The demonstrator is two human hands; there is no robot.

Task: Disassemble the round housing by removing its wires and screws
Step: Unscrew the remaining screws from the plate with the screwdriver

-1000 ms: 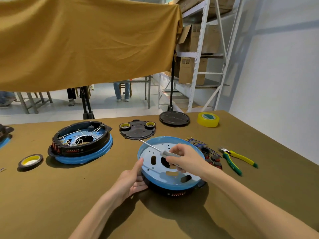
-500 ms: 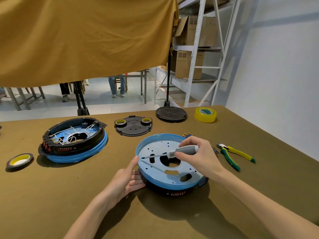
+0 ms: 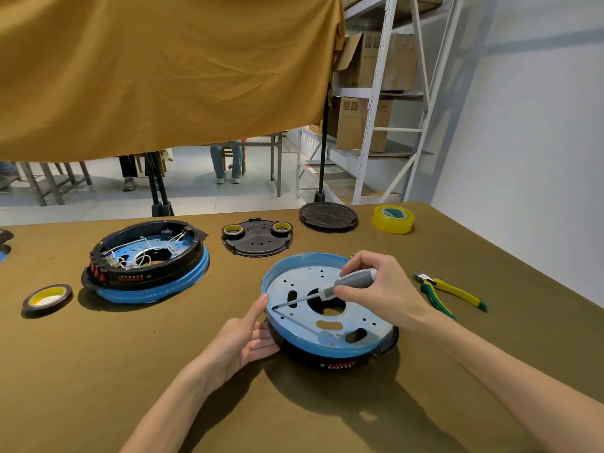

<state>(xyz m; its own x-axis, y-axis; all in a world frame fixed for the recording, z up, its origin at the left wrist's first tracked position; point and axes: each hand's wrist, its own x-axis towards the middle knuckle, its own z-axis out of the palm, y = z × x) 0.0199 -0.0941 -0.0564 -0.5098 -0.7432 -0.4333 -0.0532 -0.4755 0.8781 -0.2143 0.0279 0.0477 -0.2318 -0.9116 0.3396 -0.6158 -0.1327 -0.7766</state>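
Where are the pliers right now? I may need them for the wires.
In the head view, the green-and-yellow pliers lie on the table to the right, just beyond the right hand holding the screwdriver.

both bare forearms reach in from the near edge, angled toward each other. the left hand (image 3: 243,341) lies palm up and half open against the near-left side of the housing (image 3: 330,325), thumb raised to the rim, fingers (image 3: 266,343) tucked along the wall. the right hand (image 3: 380,291) hovers over the housing with its wrist bent, thumb and curled fingers gripping the screwdriver (image 3: 346,284) by the handle.
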